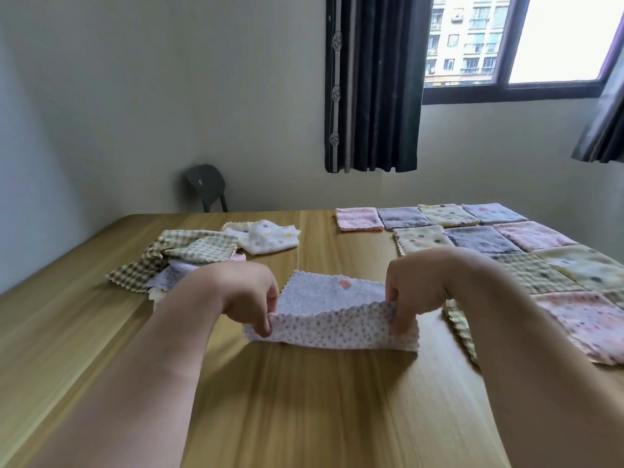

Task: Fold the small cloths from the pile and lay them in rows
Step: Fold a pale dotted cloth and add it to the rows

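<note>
The lilac dotted cloth (334,298) lies on the table (304,417), its long axis from 9 to 3 o'clock. The left hand (243,295) and the right hand (415,288) each pinch one lifted near corner; the far edge lies at 12 o'clock, equally near both.

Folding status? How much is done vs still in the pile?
Well along. Done: folded cloths lie in several rows on the right of the table. In hand: left hand and right hand pinch the near edge of a lilac dotted cloth, mid-fold. Left: a small pile at left, checked cloths on top, and a crumpled white dotted cloth beside it.
</note>
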`<state>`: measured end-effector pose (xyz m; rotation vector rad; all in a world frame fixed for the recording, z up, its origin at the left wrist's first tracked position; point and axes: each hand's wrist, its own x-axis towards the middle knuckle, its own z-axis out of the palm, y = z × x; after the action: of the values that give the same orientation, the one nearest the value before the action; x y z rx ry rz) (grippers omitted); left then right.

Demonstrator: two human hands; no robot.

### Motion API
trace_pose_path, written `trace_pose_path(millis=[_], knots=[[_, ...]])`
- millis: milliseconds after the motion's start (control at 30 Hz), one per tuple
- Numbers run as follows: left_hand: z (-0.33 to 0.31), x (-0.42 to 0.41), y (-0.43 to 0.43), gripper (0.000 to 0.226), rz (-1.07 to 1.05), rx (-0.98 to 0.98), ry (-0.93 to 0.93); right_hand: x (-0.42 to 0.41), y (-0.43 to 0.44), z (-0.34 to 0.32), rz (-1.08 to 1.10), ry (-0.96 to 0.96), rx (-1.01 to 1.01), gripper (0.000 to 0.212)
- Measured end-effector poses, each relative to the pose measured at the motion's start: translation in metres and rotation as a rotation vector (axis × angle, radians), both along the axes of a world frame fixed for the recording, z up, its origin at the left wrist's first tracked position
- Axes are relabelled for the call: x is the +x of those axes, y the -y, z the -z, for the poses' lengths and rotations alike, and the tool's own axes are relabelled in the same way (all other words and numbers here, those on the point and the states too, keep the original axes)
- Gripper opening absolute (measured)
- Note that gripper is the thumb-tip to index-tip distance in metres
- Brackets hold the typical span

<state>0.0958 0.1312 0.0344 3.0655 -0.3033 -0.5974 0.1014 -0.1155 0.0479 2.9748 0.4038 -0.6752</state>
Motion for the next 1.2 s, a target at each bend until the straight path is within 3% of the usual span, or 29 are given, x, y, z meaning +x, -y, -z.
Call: trace_pose_path(millis=[133,200,400,600,667,833,1033,1200], knots=[[-0.003,-0.002,0.006,0.014,0.027,0.018,-0.085,0.001,0.002,0.002,0.016,-0.100,0.078,0.015],[-0.004,-0.002,0.007,0.014,0.021,-0.017,-0.121,0.001,0.003,0.003,0.023,-0.144,0.092,0.027],[-0.002,-0.002,0.004,0.014,-0.060,-0.221,-0.240,0.003,0.005,0.005,0.053,-0.262,0.185,0.028],[0.007,0.008,-0.001,0.001,-0.080,-0.207,0.020,0.015,0.009,0.012,0.114,0.056,0.135,0.016],[0.012,0.014,-0.003,0.009,-0.070,-0.204,0.125,0.021,0.010,0.019,0.133,0.138,0.104,0.012],[0.033,0.029,-0.003,0.016,-0.093,-0.269,0.327,0.033,0.006,0.034,0.183,0.255,0.097,0.031],[0.059,0.042,-0.006,0.017,-0.143,-0.322,0.404,0.052,0.006,0.064,0.200,0.298,0.081,0.041],[0.073,0.045,-0.002,0.037,-0.149,-0.187,0.367,0.059,-0.002,0.080,0.192,0.223,0.051,0.043]])
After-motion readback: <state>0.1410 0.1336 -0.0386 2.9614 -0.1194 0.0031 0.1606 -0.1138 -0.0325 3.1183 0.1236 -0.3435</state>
